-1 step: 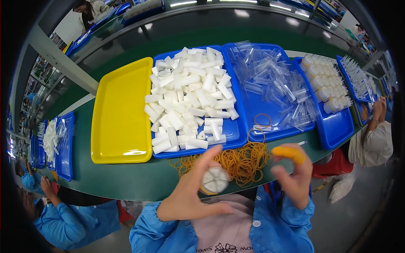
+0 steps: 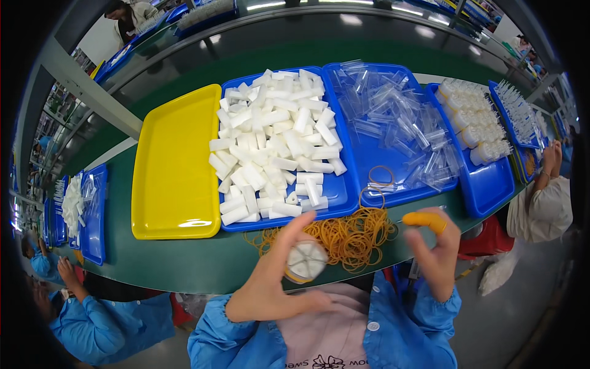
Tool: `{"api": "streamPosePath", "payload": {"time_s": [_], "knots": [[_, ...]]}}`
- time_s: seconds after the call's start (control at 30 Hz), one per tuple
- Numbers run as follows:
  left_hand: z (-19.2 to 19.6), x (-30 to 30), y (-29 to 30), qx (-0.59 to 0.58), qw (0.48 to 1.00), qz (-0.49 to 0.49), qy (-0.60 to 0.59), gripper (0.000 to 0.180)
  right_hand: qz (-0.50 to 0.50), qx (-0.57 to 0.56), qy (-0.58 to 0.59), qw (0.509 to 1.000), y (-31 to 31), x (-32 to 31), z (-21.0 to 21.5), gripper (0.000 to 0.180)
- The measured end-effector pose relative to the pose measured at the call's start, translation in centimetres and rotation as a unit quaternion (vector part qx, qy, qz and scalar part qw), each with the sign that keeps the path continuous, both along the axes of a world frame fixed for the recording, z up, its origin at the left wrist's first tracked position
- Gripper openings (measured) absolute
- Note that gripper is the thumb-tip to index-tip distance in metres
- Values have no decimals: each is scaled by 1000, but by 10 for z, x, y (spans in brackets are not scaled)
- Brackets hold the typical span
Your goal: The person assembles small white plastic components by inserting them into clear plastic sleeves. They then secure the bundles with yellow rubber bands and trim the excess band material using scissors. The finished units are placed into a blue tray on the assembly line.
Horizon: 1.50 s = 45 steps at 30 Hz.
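Observation:
In the crook of my left hand (image 2: 267, 273) sits a round bundle of white wedge-shaped pieces (image 2: 306, 261), with an orange rubber band round its lower edge. The thumb and index finger of that hand are spread; its other fingers are hidden behind the bundle. My right hand (image 2: 435, 255) hovers to the right, slightly blurred, index finger and thumb apart, with nothing visible between them. A yellow-orange finger cot (image 2: 425, 221) covers its index finger. Between and beyond my hands lies a heap of orange rubber bands (image 2: 356, 237) on the green table (image 2: 184, 264).
Before me stand a yellow tray (image 2: 175, 166), a blue tray (image 2: 350, 206) of white foam-like pieces (image 2: 276, 141) and another blue tray (image 2: 381, 157) of clear tubes (image 2: 399, 123). A further blue tray (image 2: 491, 187) holds banded bundles (image 2: 473, 117). Co-workers sit on both sides.
My left hand has shifted slightly left with the bundle. The right hand has moved a little to the right, away from the rubber bands.

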<state>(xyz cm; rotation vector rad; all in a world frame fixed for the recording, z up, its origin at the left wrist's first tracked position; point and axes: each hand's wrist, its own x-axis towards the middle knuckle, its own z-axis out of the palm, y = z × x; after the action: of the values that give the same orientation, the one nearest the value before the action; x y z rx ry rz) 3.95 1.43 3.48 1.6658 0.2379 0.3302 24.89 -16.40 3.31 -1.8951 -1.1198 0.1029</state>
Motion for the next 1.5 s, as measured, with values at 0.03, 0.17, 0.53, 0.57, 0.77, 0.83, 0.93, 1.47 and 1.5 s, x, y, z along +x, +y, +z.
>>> {"api": "streamPosePath", "payload": {"time_s": [0.03,0.17,0.53,0.57,0.77,0.83,0.93,1.47,1.5], "knots": [[-4,-3,1,-39,999,12,3,88,-36,-51,-46,997,-9,12,-4,16],[-11,-6,1,-185,981,45,-24,68,-117,-132,-158,972,-28,38,-37,14],[-13,-8,-2,-284,958,-8,28,58,-115,-35,8,993,-64,22,-43,39],[-14,-6,-4,-255,966,0,40,59,-137,20,57,989,-63,19,-44,40],[-7,3,-7,-141,989,20,44,64,-130,80,208,966,-50,19,-38,17],[-11,2,-4,-62,996,41,41,65,-75,-104,-132,983,-42,22,-44,8],[-14,2,-2,36,995,76,53,65,-90,-39,19,995,-21,13,-30,9],[-15,12,-9,231,958,167,24,62,176,142,461,858,66,-62,-6,17],[-15,13,-9,241,955,172,19,62,167,143,467,857,67,-66,-6,21]]}}
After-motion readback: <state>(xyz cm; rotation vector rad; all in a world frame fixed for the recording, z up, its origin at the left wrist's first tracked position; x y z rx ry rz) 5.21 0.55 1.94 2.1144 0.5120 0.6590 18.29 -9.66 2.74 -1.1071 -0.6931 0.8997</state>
